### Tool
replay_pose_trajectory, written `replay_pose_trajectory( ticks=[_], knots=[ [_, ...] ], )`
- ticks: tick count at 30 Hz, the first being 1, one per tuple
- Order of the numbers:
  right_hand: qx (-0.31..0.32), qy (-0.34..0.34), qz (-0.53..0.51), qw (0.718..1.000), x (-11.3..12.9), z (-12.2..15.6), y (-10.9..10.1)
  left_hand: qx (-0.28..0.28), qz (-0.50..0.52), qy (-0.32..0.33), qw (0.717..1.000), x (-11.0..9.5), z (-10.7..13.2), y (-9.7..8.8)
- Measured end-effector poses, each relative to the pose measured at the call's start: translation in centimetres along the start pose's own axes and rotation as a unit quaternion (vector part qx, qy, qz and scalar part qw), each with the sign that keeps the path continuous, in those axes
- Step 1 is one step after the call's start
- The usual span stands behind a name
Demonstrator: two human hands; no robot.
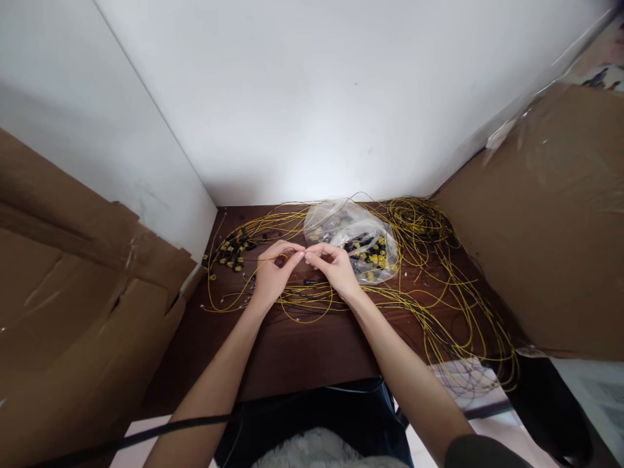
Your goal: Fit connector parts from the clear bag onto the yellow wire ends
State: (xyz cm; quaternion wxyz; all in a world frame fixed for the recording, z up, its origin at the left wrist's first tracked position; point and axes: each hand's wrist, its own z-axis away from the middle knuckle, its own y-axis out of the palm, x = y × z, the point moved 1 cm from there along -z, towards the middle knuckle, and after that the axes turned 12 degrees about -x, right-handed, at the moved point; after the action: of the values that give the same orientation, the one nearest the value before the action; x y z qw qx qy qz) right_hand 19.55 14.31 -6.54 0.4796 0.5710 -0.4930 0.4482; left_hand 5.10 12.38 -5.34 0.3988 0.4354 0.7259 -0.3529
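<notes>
My left hand (273, 270) and my right hand (334, 266) meet fingertip to fingertip above the dark wooden table (302, 351). Both are pinched shut on a small part at the end of a thin yellow wire (312, 305); the part itself is too small to make out. Loops of yellow wire lie under and around both hands. A clear plastic bag (358, 237) with yellow and black connectors sits just behind my right hand. A small heap of black and yellow connectors (233, 250) lies left of my left hand.
A big tangle of yellow wires (439, 260) spreads over the table's right side and hangs off its edge. Cardboard sheets stand at the left (73, 312) and right (550, 234). A white wall is behind. A black cable (160, 429) crosses near my lap.
</notes>
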Motion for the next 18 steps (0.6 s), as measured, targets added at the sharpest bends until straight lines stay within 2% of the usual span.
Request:
replay_pose_trajectory(
  ticks=[6,13,18],
  knots=[
    [-0.014,0.016,-0.018,1.000,-0.29,-0.05,0.08,-0.006,-0.004,0.007,1.000,0.17,0.06,0.06],
    [-0.037,0.110,-0.123,0.986,0.18,0.28,0.50,-0.003,0.016,-0.022,1.000,0.14,0.19,0.16],
    [-0.017,0.142,-0.129,0.981,0.45,0.44,0.37,0.010,0.025,-0.045,0.999,-0.03,0.24,0.32]
  ],
)
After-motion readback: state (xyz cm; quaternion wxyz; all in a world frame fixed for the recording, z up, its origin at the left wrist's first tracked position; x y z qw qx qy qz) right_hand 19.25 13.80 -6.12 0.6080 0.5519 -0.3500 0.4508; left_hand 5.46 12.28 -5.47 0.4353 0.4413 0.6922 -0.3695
